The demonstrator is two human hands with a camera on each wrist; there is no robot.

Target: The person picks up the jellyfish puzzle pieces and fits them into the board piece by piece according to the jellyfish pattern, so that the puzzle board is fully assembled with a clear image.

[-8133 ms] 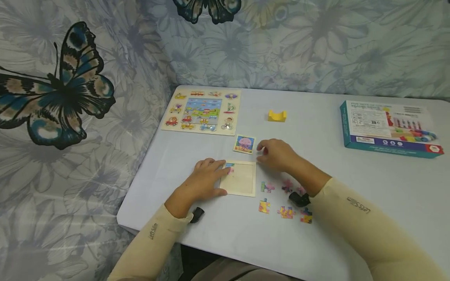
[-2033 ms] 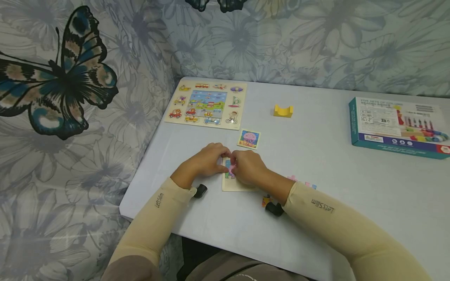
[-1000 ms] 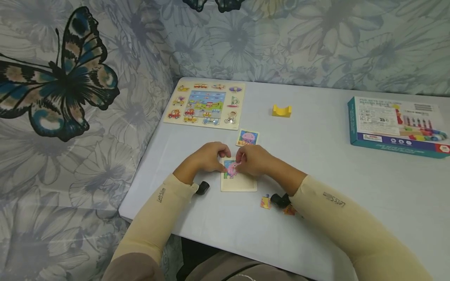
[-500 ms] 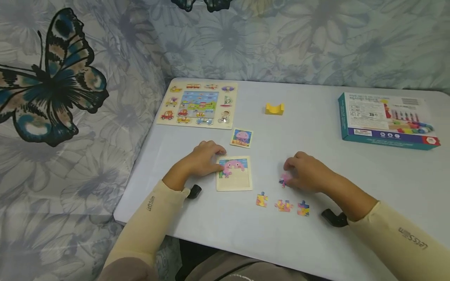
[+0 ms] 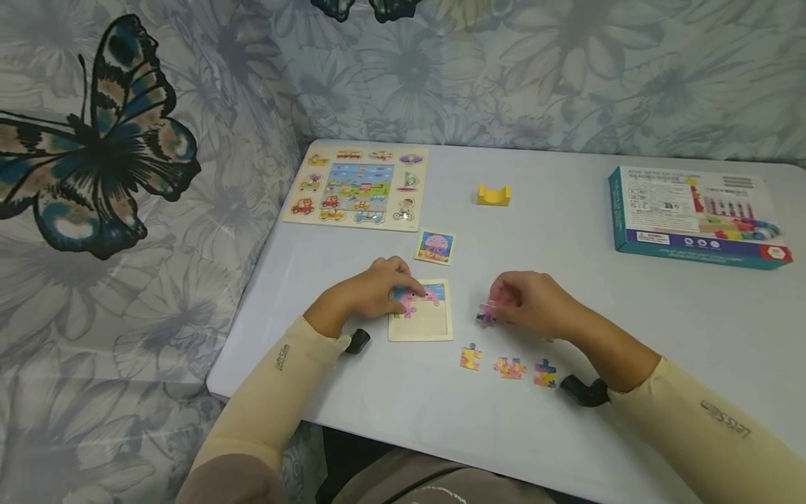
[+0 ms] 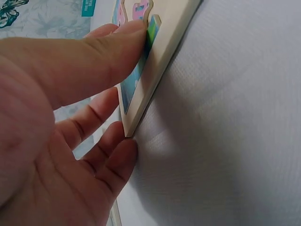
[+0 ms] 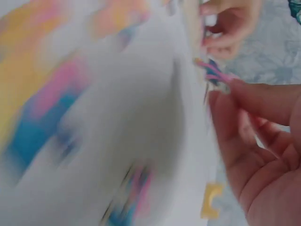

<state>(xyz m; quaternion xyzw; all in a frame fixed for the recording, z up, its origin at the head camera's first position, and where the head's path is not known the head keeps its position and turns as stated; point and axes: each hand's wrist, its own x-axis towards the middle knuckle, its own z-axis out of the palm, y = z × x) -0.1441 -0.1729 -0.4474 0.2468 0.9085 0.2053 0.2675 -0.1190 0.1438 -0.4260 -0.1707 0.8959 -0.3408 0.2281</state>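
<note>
Tray (image 5: 433,327): flat on table (image 5: 567,210); far part filled, near part bare. Left hand (image 5: 374,288): thumb and fingers apart, touching tray's left side; likely steadies it. Right hand (image 5: 535,301): thumb and fingertips clamped on held piece (image 5: 485,314), just right of tray. Advisable: check orientation against card (image 5: 435,247), align tabs, keep piece level, press without forcing. Room: right rim offers unobstructed approach; card lies just beyond far rim; loose pieces (image 5: 510,368) sit near tray's near-right corner, so keep wrist camera (image 5: 585,390) high.
</note>
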